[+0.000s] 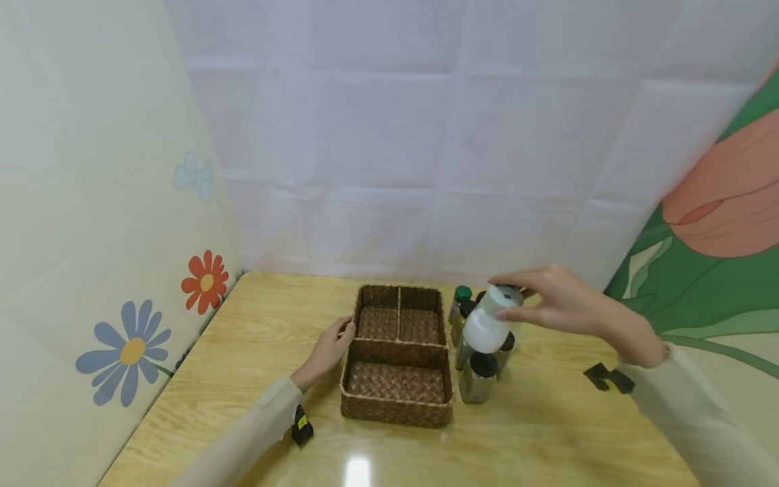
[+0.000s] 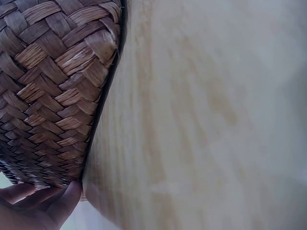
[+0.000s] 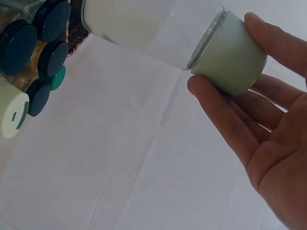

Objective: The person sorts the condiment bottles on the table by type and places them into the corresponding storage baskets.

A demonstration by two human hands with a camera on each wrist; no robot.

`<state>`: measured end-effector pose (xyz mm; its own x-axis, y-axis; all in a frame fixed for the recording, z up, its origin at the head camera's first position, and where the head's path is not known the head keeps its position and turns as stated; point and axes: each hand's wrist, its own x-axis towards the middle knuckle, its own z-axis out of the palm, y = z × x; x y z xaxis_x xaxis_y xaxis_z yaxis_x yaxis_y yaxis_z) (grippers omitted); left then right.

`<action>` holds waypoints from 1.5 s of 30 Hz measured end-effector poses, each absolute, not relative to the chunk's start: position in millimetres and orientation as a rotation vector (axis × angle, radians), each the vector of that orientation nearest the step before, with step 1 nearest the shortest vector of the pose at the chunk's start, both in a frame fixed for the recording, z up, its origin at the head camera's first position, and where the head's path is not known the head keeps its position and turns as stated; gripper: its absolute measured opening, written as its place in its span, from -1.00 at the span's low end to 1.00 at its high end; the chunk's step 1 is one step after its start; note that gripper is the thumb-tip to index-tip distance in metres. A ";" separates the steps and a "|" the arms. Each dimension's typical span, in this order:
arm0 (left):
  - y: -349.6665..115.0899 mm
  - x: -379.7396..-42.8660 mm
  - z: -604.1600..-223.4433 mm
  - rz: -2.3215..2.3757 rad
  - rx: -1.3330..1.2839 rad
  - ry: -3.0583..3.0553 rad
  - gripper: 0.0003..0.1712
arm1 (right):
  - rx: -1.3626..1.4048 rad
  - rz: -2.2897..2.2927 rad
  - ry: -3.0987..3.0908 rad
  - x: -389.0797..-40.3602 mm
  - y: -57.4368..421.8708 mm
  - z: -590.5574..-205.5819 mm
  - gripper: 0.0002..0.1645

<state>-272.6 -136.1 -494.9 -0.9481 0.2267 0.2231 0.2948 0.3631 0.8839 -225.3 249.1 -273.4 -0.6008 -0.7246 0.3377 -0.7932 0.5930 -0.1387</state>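
Observation:
My right hand (image 1: 556, 297) pinches the pale lid (image 3: 232, 55) of a clear jar (image 3: 144, 26) with whitish contents. The jar is tilted in the air above a cluster of other jars. In the head view its white body (image 1: 485, 331) hides part of that cluster. My left hand (image 1: 328, 352) touches the left side of a brown woven basket (image 1: 395, 411) with three compartments. In the left wrist view, the fingers (image 2: 67, 203) rest against the woven wall (image 2: 53, 91) near its lower edge.
Right of the basket stand several jars, among them a black-lidded jar (image 1: 477, 385) in front and a green-lidded jar (image 1: 461, 297) at the back. A cream-lidded container (image 3: 12, 112) shows in the right wrist view. White cloth (image 1: 365, 135) hangs behind the wooden table (image 1: 274, 304).

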 end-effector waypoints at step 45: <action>-137.2 -271.0 -495.7 -1.683 -0.486 -2.553 -0.41 | 1.403 0.342 -2.582 -274.5 182.8 -286.2 -0.40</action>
